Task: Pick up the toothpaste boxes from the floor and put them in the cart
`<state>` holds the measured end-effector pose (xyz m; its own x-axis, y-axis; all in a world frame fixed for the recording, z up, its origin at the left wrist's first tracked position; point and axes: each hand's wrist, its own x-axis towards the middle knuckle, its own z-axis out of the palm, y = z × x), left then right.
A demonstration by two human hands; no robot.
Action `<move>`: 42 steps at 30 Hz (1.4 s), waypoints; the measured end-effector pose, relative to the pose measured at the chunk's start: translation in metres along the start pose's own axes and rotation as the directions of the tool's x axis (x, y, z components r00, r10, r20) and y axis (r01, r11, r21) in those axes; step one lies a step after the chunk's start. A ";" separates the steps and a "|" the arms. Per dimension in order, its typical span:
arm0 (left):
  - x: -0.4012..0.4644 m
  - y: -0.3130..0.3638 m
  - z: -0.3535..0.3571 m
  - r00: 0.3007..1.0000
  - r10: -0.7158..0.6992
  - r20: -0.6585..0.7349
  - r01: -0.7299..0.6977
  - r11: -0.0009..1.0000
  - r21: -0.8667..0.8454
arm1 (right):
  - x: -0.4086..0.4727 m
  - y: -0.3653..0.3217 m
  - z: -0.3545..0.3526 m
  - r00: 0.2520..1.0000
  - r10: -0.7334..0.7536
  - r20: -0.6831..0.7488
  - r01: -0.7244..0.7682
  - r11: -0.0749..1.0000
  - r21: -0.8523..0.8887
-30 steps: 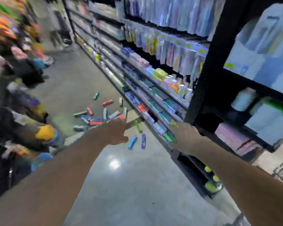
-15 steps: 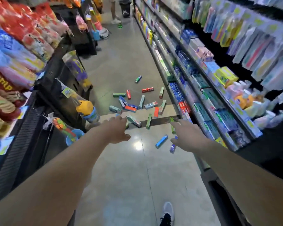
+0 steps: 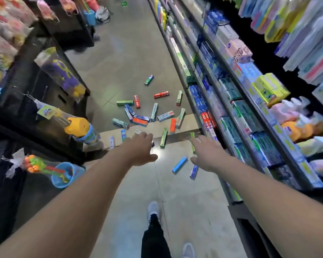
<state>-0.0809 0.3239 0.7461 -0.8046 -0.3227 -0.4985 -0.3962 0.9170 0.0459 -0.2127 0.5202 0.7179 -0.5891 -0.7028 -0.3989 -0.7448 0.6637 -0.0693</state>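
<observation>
Several toothpaste boxes lie scattered on the aisle floor ahead: a green one (image 3: 163,140), a red one (image 3: 161,94), a blue one (image 3: 179,164) nearest to me, and a cluster (image 3: 141,120) of red, blue and teal boxes. My left hand (image 3: 140,148) and my right hand (image 3: 206,155) are stretched out forward above the floor, fingers spread, holding nothing. Both hang well above the boxes. No cart is in view.
Shelves of toothpaste and toothbrushes (image 3: 237,101) line the right side. A dark rack with hanging toys (image 3: 76,127) and snack bags stands on the left. My feet in grey shoes (image 3: 153,209) are on the polished floor (image 3: 131,53) below.
The view has swung from the right-hand shelves to down the aisle, then tilted lower. The boxes now lie closer, and my foot has come into view. Both hands stay outstretched and empty.
</observation>
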 end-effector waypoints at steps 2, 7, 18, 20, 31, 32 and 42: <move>0.038 -0.005 -0.001 0.999 0.033 0.014 -0.033 0.999 0.005 | 0.027 0.007 0.005 1.000 0.024 0.011 -0.024 0.999 0.023; 0.150 -0.016 0.004 0.989 0.134 0.068 -0.135 0.991 0.002 | 0.100 0.030 0.023 0.977 0.179 0.119 -0.182 0.983 0.012; 0.379 0.005 0.156 0.933 0.304 0.194 -0.340 0.919 0.197 | 0.264 0.106 0.185 0.928 0.291 0.233 -0.304 0.952 0.022; 0.417 0.010 0.207 0.934 0.308 0.183 -0.346 0.907 0.241 | 0.293 0.119 0.238 0.925 0.286 0.249 -0.298 0.954 0.010; 0.569 0.060 0.495 0.928 0.306 0.212 -0.349 0.912 0.214 | 0.409 0.169 0.548 0.838 0.467 0.285 -0.515 0.848 0.126; 0.581 0.064 0.515 0.935 0.290 0.206 -0.332 0.920 0.208 | 0.418 0.172 0.569 0.828 0.485 0.279 -0.536 0.832 0.143; 0.638 0.093 0.621 0.968 0.179 0.179 -0.198 0.976 0.094 | 0.463 0.182 0.686 0.707 0.606 0.364 -0.703 0.657 0.273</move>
<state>-0.3569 0.3489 -0.1054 -0.7702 -0.1065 -0.6288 -0.1862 0.9806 0.0620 -0.4056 0.4916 -0.1068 -0.7538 -0.0019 -0.6571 0.0105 0.9998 -0.0149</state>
